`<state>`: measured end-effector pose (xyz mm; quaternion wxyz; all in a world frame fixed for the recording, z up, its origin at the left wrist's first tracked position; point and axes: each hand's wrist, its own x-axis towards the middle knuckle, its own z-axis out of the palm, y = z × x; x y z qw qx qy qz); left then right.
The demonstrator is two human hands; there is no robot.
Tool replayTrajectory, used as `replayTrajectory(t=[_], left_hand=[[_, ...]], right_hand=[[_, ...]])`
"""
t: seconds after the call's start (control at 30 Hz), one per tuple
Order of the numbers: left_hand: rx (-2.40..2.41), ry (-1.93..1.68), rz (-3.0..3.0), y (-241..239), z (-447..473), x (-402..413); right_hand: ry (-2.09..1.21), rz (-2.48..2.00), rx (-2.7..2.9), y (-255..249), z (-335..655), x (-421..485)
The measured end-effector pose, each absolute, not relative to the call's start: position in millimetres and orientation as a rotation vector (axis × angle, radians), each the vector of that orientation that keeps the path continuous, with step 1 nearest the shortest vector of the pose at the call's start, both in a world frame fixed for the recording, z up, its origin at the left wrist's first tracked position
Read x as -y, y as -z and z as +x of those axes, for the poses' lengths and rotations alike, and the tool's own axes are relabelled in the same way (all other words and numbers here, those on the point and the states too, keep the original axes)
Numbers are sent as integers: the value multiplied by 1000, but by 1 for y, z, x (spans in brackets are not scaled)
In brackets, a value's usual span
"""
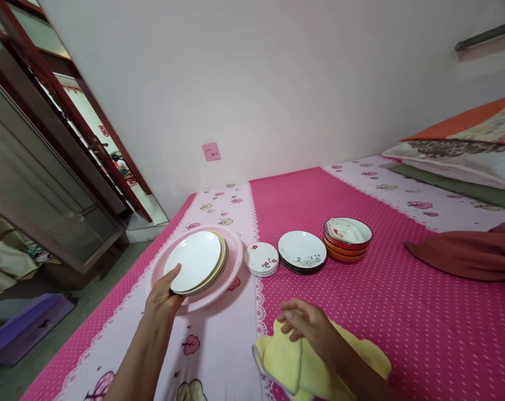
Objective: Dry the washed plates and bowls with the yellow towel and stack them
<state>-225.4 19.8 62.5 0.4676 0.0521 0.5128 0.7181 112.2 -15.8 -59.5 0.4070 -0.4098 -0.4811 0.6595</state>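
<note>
My left hand (165, 295) grips the near-left rim of a white plate (194, 262), thumb on top and fingers underneath. Below that plate, yellow-rimmed and darker plates (224, 262) show at the right edge, over a pink basin (236, 253). Whether the hand bears only the top plate or more of them, I cannot tell. My right hand (306, 324) is over a crumpled yellow cloth (283, 362), its fingers loosely bent and apart, holding nothing; contact with the cloth is unclear.
Beyond the cloth stand small flowered plates (261, 258), larger dark-rimmed plates (301, 249) and a stack of bowls (348, 239). All rest on a pink bedspread (294, 206) against the wall. Folded bedding (465, 150) and a brown-red cloth (465, 253) lie at the right.
</note>
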Motion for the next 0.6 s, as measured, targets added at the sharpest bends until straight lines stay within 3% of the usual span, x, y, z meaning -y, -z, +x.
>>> replayTrajectory(t=[0.33, 0.6], left_hand=[[-1194, -1796, 187, -79, -215, -12], [-1274, -1812, 218, -91, -196, 58]], right_hand=[[-1865, -908, 1217, 50, 82, 35], [-2040, -1027, 1149, 30, 6, -33]])
